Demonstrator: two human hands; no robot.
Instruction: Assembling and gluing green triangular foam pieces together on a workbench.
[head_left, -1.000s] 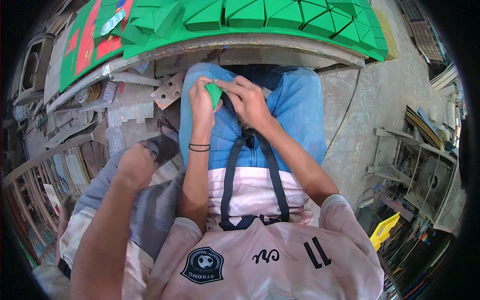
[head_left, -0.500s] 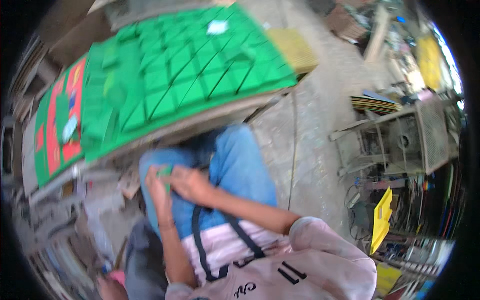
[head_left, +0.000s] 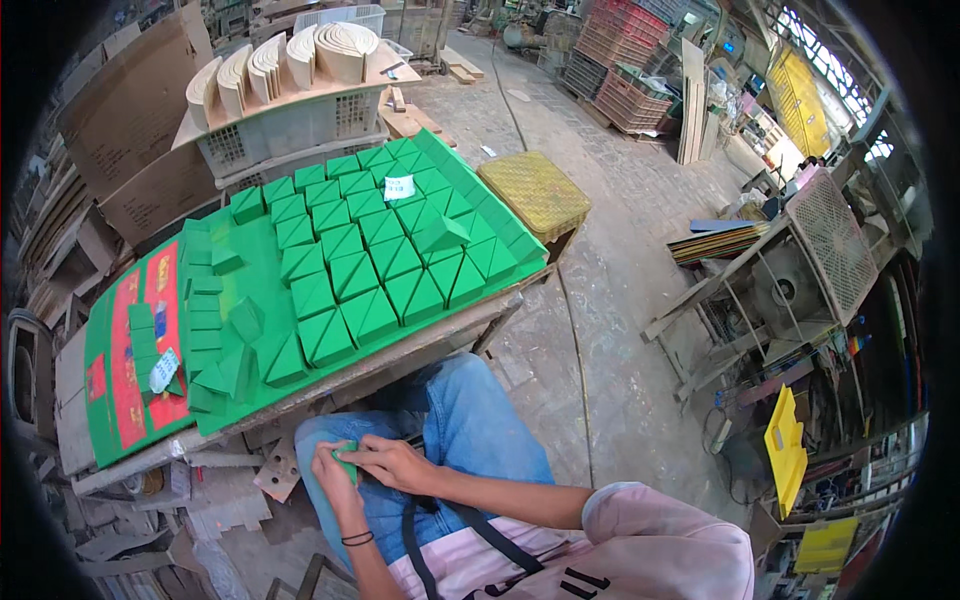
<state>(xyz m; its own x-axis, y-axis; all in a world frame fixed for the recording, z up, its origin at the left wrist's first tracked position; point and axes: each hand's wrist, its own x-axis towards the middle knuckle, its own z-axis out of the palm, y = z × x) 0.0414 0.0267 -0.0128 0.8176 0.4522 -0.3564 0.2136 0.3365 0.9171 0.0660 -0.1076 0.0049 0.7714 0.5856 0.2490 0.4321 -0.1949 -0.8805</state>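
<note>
Green, small and flat-sided, the folded piece [head_left: 347,461] sits over the person's lap, pinched between both hands: the left hand [head_left: 330,472] grips it from the left and below, the right hand [head_left: 392,464] closes over it from the right, fingers together on its edge. How much of the piece is finished I cannot tell; most of it is hidden by the fingers.

Held above the knees with nothing under it, the piece could slip from the grip and drop to the littered floor among the scraps [head_left: 225,490] near the left leg. A hard squeeze could likely crease or dent a face, since it looks like thin card or foam.

Just beyond the knees stands the tabletop [head_left: 440,335], covered by a green sheet and crowded with rows of green wedge blocks [head_left: 350,265], some loose ones toppled at its left end beside a red panel [head_left: 130,350]. Farther off, a crate [head_left: 290,125] carries curved pale wooden pieces [head_left: 300,50]. A yellow woven stool [head_left: 538,190] stands to the right of the tabletop, a large fan [head_left: 835,245] farther right, on a concrete workshop floor [head_left: 620,300].
</note>
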